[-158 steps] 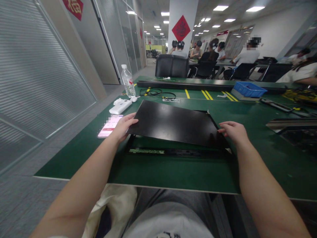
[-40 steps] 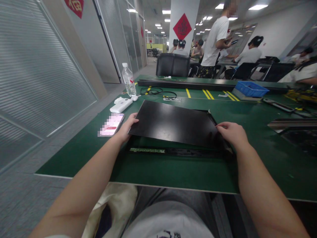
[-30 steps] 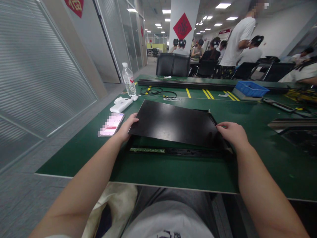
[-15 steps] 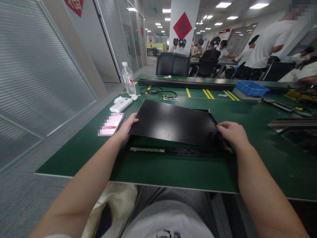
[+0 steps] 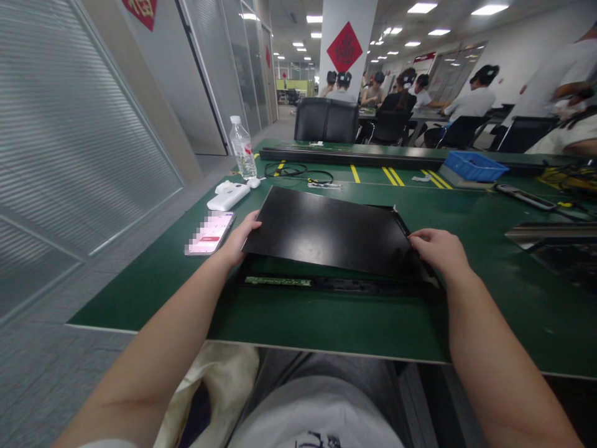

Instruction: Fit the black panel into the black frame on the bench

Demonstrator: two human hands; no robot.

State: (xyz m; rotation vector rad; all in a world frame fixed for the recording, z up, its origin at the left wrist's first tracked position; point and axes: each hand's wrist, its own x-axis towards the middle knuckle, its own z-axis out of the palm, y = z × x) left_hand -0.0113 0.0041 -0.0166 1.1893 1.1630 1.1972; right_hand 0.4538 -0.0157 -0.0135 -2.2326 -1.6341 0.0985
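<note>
A glossy black flat panel (image 5: 326, 230), like a screen panel, lies tilted over a dark frame (image 5: 364, 286), its left side raised. My left hand (image 5: 241, 238) is closed on the panel's left edge, thumb on top and the other fingers hidden underneath. At the right side, my right hand (image 5: 438, 247) is closed in a pinch where the panel's edge meets the frame; which of the two it grips I cannot tell. Along the frame's near side shows a strip of green circuit board (image 5: 277, 282).
On the green table (image 5: 326, 330) stand a water bottle (image 5: 242, 149), a white device (image 5: 228, 196), a phone (image 5: 212, 233) and a black cable (image 5: 298, 171). Farther right are a blue tray (image 5: 476, 167) and another dark panel (image 5: 564, 255). Several people sit beyond.
My hands and the panel stay almost still. In the background at right, the standing person has moved farther right, showing a seated person behind.
</note>
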